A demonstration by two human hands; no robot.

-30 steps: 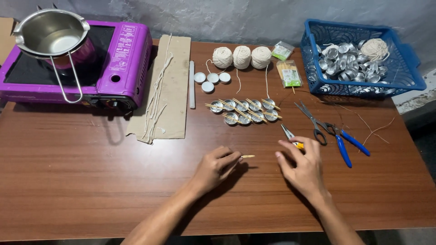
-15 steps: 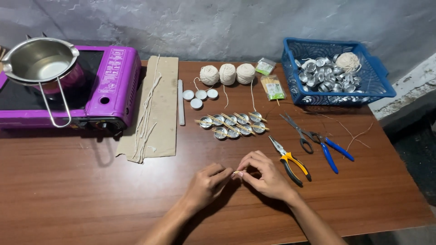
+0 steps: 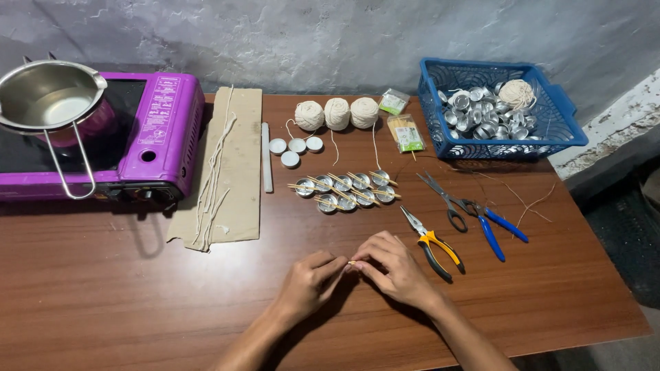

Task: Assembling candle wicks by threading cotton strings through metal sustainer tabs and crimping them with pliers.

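Observation:
My left hand (image 3: pixel 308 282) and my right hand (image 3: pixel 390 264) meet low over the brown wooden table (image 3: pixel 137 295), fingertips pinched together on a small pale wooden stick (image 3: pixel 352 262) between them. Just right of my right hand lie yellow-handled pliers (image 3: pixel 432 242). Beyond the hands sit two rows of small metal cups (image 3: pixel 346 191) with wooden sticks laid across them.
Scissors (image 3: pixel 441 198) and blue-handled pliers (image 3: pixel 496 228) lie to the right. A blue basket (image 3: pixel 570 125) of metal cups stands far right. Three twine balls (image 3: pixel 337 113), white wax discs (image 3: pixel 294 148), a cardboard sheet (image 3: pixel 237 165) with wicks and a purple stove (image 3: pixel 161 130) with a steel pot (image 3: pixel 48 99) sit at the back.
My right hand moved left from the pliers to join the left hand on the small stick. The camera view shifted, with the table items now lower and further left.

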